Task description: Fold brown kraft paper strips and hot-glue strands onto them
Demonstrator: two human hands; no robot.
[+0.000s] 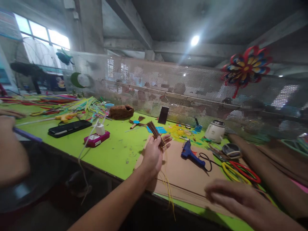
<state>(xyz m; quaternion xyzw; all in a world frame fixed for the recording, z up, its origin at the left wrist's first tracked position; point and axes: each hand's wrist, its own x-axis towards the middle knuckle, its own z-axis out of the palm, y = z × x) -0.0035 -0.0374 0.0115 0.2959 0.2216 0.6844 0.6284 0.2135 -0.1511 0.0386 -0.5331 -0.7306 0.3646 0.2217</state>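
My left hand [154, 153] is closed around a bundle of thin brown sticks [155, 132], held up over a sheet of brown cardboard [183, 173] on the green table [115, 150]. Several yellow strands [168, 189] hang down from the hand. My right hand [235, 199] hovers low at the table's near edge, blurred, fingers stretched out flat and holding nothing. A blue glue gun [191, 154] lies on the cardboard between the two hands.
Red and yellow rings [240, 171] lie right of the glue gun. A black phone [68, 127], a pink box with a white charger [97, 138], coloured strips [60, 104] and another person's arm [12, 154] are at left. A mesh fence [183, 89] backs the table.
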